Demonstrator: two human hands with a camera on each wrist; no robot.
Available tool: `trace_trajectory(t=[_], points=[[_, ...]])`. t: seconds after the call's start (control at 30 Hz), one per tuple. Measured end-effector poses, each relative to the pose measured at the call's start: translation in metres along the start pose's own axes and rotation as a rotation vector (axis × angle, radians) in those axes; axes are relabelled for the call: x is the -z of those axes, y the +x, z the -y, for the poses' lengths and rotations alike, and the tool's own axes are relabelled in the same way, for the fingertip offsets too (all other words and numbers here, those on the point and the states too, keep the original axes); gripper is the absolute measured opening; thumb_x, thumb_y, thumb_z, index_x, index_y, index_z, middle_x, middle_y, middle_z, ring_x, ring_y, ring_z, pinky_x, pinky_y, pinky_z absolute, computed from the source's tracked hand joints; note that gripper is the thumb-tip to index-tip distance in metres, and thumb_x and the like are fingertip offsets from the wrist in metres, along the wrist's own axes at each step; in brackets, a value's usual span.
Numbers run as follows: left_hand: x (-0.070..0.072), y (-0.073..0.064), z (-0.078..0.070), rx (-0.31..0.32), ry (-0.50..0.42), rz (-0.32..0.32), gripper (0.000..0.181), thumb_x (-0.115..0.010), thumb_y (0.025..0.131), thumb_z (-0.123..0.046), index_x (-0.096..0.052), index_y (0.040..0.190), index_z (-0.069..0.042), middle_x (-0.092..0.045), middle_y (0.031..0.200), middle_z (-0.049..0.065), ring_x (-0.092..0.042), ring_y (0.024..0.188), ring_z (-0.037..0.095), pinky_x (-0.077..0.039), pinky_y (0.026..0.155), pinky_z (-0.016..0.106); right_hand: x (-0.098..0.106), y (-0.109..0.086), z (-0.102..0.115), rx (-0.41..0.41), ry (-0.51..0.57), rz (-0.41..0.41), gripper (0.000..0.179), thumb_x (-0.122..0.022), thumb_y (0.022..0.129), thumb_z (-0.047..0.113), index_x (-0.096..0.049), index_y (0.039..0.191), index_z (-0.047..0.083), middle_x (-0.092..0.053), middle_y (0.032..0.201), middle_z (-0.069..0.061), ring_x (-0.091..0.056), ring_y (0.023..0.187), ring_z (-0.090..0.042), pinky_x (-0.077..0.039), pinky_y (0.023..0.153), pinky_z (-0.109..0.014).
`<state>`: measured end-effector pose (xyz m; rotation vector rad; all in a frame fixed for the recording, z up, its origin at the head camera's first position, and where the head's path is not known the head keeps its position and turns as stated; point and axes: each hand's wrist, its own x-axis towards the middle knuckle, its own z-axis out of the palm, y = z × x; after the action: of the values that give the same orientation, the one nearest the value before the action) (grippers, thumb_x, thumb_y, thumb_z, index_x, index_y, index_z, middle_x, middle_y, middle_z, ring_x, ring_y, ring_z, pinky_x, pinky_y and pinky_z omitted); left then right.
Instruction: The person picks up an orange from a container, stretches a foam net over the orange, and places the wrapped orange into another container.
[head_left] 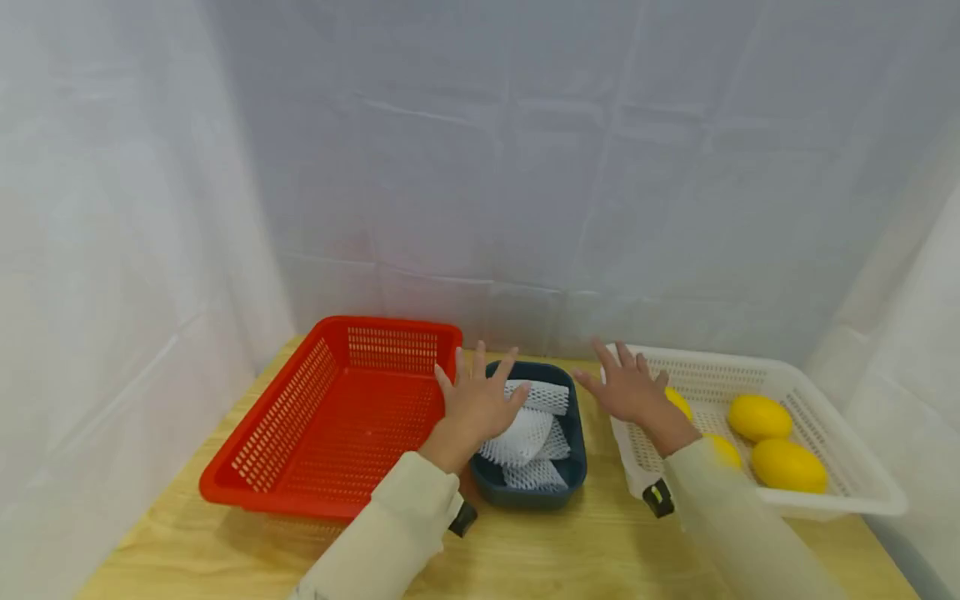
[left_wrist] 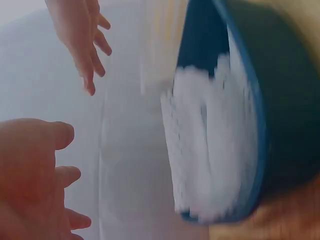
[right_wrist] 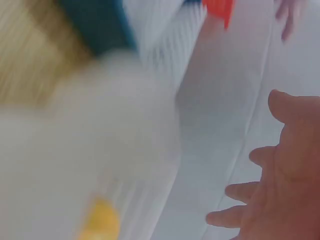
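In the head view my left hand (head_left: pixel 478 406) hovers with spread fingers between the red basket and a dark blue bin (head_left: pixel 528 500). White foam net sleeves (head_left: pixel 525 435) fill that bin; the left wrist view shows the sleeves (left_wrist: pixel 202 145) bunched inside its rim. My right hand (head_left: pixel 628 390), fingers also spread, is over the near left corner of a white basket (head_left: pixel 832 433). Several yellow lemons (head_left: pixel 789 466) lie in the white basket, some partly hidden by my right arm. Both hands hold nothing.
A red plastic basket (head_left: pixel 352 442) with slotted walls stands at the left of the wooden table (head_left: pixel 540 554). White sheeting (head_left: pixel 480 183) hangs behind the table and on both sides.
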<state>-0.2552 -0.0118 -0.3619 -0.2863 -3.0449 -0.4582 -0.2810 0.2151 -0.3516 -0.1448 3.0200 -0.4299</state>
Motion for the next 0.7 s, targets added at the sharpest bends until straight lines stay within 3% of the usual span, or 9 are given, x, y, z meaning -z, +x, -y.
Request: trace_trajectory(t=[0.23,0.43,0.57,0.7], points=[[-0.022,-0.023,-0.041,-0.137,-0.067,0.064,0.061,-0.038,0.098,-0.058,-0.023,0.154,-0.037,-0.014,0.161,0.012,-0.006,0.145,0.044,-0.004,0.110,0.069,0.031,-0.005,-0.064,-0.068,0.160,0.155,0.086,-0.031,0.101,0.055,0.002,0.151,-0.006,-0.001,0.149,-0.042,-0.010,0.134,-0.061,-0.014,0.104,-0.073],[-0.049,-0.033,-0.080,-0.216,-0.060,0.133,0.060,-0.033,0.097,-0.065,-0.019,0.152,-0.046,-0.015,0.161,0.006,-0.008,0.146,0.042,-0.009,0.112,0.066,0.033,-0.009,-0.110,-0.198,0.243,0.287,0.098,-0.035,0.098,0.061,0.007,0.147,-0.013,0.001,0.149,-0.042,-0.009,0.134,-0.060,-0.017,0.106,-0.070],[-0.064,-0.031,-0.099,-0.244,-0.039,0.143,0.058,-0.029,0.096,-0.067,-0.019,0.150,-0.050,-0.016,0.161,0.001,-0.010,0.146,0.040,-0.012,0.112,0.065,0.032,-0.017,-0.126,-0.254,0.273,0.355,0.106,-0.046,0.092,0.065,-0.004,0.147,-0.015,-0.007,0.148,-0.042,-0.019,0.131,-0.062,-0.033,0.097,-0.070],[-0.074,-0.026,-0.101,-0.257,-0.004,0.138,0.054,-0.028,0.098,-0.064,-0.022,0.150,-0.049,-0.017,0.161,-0.002,-0.013,0.146,0.039,-0.016,0.111,0.064,0.027,-0.022,-0.129,-0.243,0.213,0.405,0.107,-0.061,0.084,0.065,-0.024,0.142,-0.018,-0.026,0.141,-0.043,-0.039,0.120,-0.060,-0.050,0.080,-0.061]])
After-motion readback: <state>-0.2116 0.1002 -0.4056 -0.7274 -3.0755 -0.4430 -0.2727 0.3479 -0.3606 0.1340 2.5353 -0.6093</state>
